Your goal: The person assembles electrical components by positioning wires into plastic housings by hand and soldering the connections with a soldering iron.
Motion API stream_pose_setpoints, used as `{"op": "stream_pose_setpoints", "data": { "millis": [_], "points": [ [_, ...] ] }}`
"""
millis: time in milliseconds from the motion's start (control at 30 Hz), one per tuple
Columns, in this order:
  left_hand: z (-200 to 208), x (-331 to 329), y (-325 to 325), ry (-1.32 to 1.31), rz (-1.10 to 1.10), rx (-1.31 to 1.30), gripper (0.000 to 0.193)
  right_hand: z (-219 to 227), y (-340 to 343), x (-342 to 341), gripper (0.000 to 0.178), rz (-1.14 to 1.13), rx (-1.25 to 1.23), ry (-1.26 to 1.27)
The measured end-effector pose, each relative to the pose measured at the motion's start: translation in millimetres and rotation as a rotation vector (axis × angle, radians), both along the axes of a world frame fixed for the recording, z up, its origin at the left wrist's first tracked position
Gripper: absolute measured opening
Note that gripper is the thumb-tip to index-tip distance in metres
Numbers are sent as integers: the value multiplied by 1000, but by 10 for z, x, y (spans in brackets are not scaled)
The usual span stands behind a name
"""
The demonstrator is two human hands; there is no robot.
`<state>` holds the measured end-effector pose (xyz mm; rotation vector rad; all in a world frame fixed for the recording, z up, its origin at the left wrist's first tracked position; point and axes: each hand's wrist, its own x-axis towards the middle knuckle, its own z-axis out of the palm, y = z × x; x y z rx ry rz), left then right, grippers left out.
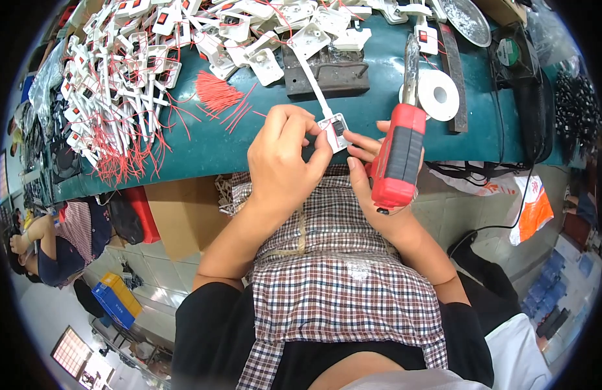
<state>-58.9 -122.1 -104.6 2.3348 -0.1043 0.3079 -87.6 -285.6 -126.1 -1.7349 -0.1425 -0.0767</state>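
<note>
A small white plastic housing (340, 142) with a long white stem is at the table's front edge. A black switch part (339, 127) and a short red wire sit in it. The thumb and fingers of my left hand (285, 153) are closed at the housing's left edge; their exact grip is partly hidden. My right hand (379, 208) holds a red and black soldering gun (403, 156), its metal barrel pointing away from me. The fingertips of that hand reach to the housing's right side. The stem rests against a dark metal block (327, 81).
Many white housings with red wires (129, 78) are heaped at the left and back. A bundle of cut red wires (216, 92) lies near the middle. To the right are a white spool (439, 95), a dark metal bar (453, 78), a round metal dish (467, 19) and a black device (519, 58).
</note>
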Motion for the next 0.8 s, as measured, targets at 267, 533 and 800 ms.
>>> {"op": "stream_pose_setpoints", "data": {
  "millis": [267, 533, 800],
  "points": [
    [-203, 40, -74, 69, -38, -502, 8, -74, 30, -59, 63, 13, -101, -92],
    [-181, 82, 85, 194, -140, -576, 7, -77, 46, -95, 63, -15, -158, -80],
    [-146, 15, 117, 185, -195, -541, 9, -51, 89, -81, 63, -50, -129, -116]
  ]
}}
